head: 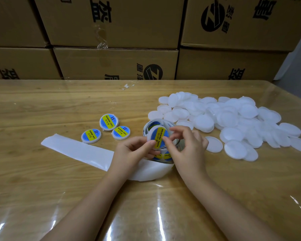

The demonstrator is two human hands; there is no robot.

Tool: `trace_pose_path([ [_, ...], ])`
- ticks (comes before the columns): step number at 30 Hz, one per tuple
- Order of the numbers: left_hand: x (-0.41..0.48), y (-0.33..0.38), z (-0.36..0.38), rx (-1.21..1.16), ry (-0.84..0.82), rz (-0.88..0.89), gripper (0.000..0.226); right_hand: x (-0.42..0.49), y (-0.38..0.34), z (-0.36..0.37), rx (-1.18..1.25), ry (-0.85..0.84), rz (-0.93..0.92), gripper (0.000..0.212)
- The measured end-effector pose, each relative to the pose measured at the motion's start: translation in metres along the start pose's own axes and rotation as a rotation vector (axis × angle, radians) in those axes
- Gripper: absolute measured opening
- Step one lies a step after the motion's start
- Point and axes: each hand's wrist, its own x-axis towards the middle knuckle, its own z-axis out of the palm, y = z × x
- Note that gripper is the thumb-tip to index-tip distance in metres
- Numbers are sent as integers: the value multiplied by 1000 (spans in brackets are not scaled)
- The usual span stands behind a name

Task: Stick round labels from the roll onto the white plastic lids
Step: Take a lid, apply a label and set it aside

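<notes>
Head view, table (42,197): glossy wood under clear film; both forearms reach in from the near edge.
Left hand (135,150): thumb and fingers pinch the lower left rim of the held lid (152,134).
Right hand (186,145): thumb tip presses the label (159,136), with the forefinger curled over the lid's upper right edge, so it grips too.
Held lid: raised above the table at centre, tilted toward the camera, with the blue and yellow label on its face.
Backing strip (76,152): bare white liner that runs from under the hands out to the left.
Label roll (149,126): just behind the held lid, mostly hidden by it and the hands; more labels show below the fingers.
Labelled lids (109,122): three lie flat together, left of the roll.
Plain lids (233,119): a loose heap on the right, its nearest one just beside the right hand.
Paper scrap (128,86): white, near the far edge.
Cardboard boxes (115,63): stacked behind the table, printed in black.
</notes>
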Motion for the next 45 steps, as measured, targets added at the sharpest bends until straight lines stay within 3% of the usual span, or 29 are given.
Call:
trace_pose_path([
  [8,7,3,-11,-263,38,-163,23,3,3,-6,57,12,-85,25],
  [12,7,2,-12,-297,7,-177,24,1,3,-5,-3,-23,-244,32],
  [18,7,-2,-16,-331,-11,-167,25,0,3,-6,1,-19,-287,33],
  [23,9,-2,-16,-340,-47,-159,50,-3,0,-3,-5,-30,-380,28],
  [25,9,-3,-16,-338,-36,-157,45,-4,-2,-3,-19,-44,-406,26],
  [28,7,-1,-14,-328,-51,-178,21,-3,-2,-2,-26,-57,-356,25],
  [32,5,-3,-11,-289,-107,-159,5,-1,-1,-1,8,-50,-189,36],
  [37,4,-5,-8,-204,-99,-130,27,0,-2,0,50,-29,-157,31],
  [45,4,-5,-10,-187,-100,-129,17,-3,-3,3,-17,-76,-209,39],
])
